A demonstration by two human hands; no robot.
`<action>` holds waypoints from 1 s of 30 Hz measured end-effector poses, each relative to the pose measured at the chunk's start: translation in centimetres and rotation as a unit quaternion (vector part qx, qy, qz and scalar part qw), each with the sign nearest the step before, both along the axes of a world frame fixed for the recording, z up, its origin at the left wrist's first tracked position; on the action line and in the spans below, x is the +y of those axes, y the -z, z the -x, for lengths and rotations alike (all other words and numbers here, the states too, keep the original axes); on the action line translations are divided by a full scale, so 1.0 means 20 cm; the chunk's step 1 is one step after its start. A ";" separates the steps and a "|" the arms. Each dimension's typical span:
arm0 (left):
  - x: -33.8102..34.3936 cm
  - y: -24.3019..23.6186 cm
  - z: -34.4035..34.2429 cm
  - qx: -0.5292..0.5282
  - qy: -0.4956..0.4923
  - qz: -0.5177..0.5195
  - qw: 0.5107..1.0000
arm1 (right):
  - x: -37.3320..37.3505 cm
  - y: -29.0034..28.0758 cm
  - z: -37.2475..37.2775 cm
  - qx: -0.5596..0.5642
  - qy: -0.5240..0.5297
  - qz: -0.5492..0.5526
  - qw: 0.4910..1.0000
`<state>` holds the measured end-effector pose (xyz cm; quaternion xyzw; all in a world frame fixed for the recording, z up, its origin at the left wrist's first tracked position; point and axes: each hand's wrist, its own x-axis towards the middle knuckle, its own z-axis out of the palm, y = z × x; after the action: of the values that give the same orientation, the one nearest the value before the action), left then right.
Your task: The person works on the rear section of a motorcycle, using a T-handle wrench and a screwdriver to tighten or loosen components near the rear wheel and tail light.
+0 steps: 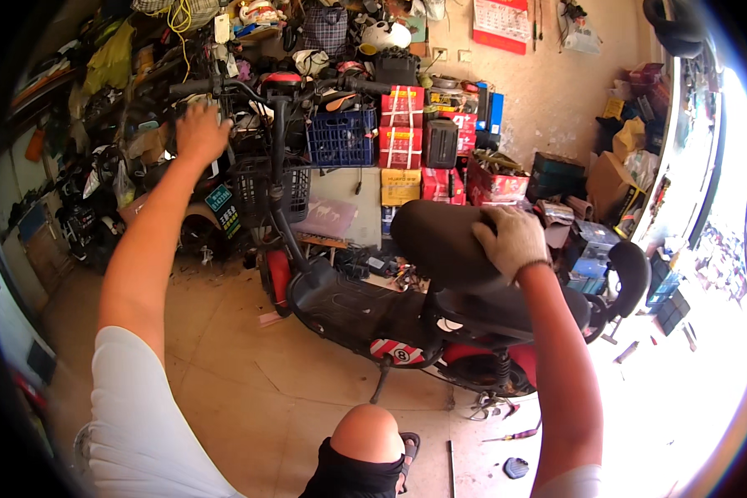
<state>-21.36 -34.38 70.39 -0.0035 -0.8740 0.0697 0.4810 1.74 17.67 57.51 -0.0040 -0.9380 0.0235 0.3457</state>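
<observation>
On the tiled workshop floor (249, 365), item one: a small red-and-black electric scooter (365, 311), propped on its kickstand, front end toward the cluttered shelving, tail toward the bright doorway. My left hand (197, 129), bare, reaches out with fingers spread, close by the left handlebar grip (192, 86); I cannot tell whether it touches the grip. My right hand (510, 241), in a pale work glove, lies flat with fingers curled over the rear edge of the black saddle (440, 236), pressing rather than lifting. Fitted to the front: a black wire basket (261, 187) below the handlebar. Behind: a blue crate (342, 137) and stacked red cartons (402, 124) against the wall. Loose on the floor near the rear wheel: a screwdriver (515, 434). Step in hand, as I judge it: steadying the machine at both ends before shifting it. Next move, by my reckoning, calls for a full closed grip on the handlebar and firm hold at the saddle, minding the kickstand and the tools underfoot.
</observation>
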 end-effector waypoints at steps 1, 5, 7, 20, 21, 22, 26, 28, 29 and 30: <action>-0.02 -0.06 0.05 0.011 -0.017 0.007 1.000 | 0.01 0.01 0.07 -0.070 0.022 0.003 0.997; -0.13 -0.32 0.19 0.005 -0.083 0.046 0.995 | 0.02 0.08 0.14 0.004 0.016 -0.043 0.999; -0.11 -0.37 0.27 -0.035 -0.118 0.022 0.992 | 0.05 0.10 0.16 0.009 0.005 -0.048 0.999; -0.35 -0.65 0.39 -0.087 -0.149 0.179 0.969 | 0.04 0.12 0.17 0.046 -0.016 -0.006 0.999; -0.31 -0.63 0.29 -0.077 -0.058 0.161 0.982 | 0.03 0.12 0.18 0.028 -0.012 0.000 1.000; -0.31 -0.65 0.25 -0.109 -0.009 0.165 0.980 | 0.03 0.11 0.19 0.028 -0.005 -0.007 1.000; -0.23 -0.65 0.05 -0.254 0.112 0.050 0.959 | 0.02 0.08 0.14 0.033 0.009 -0.008 0.999; -0.20 -0.67 -0.07 -0.238 0.086 0.098 0.962 | -0.03 0.08 0.14 0.027 -0.009 0.036 0.999; -0.20 -0.64 -0.09 -0.238 0.093 0.088 0.963 | -0.03 0.08 0.14 0.035 -0.014 0.035 0.999; -0.21 -0.61 -0.09 -0.235 0.099 0.080 0.964 | -0.03 0.10 0.15 0.045 -0.019 0.035 0.998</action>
<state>-19.56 -38.58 82.63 -0.1451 -0.9493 0.0887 0.2644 -1.32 17.05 55.51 0.0027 -0.9198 0.0634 0.3871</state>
